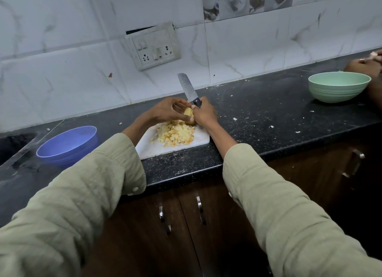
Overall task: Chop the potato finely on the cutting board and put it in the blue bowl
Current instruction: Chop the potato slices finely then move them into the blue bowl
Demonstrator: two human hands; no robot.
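Fingers point(187, 118) gripping pale yellow potato point(188, 113), diced heap point(176, 133) below

Santoku knife point(187, 88): dimpled steel blade, black matt handle. Cutting board point(165, 147): white plastic, matt. Blue bowl point(68, 145), green bowl point(339, 86): matt plastic (ribbed sides). Countertop point(258, 119): glossy speckled black stone. Wall tiles point(62, 49): glossy marble-look.

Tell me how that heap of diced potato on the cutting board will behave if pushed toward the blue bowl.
The diced potato is a loose heap of small cubes, so it will likely spread and scatter rather than slide together. The cut faces look moist, so some may cling to the cutting board. Strays could easily tumble onto the counter.
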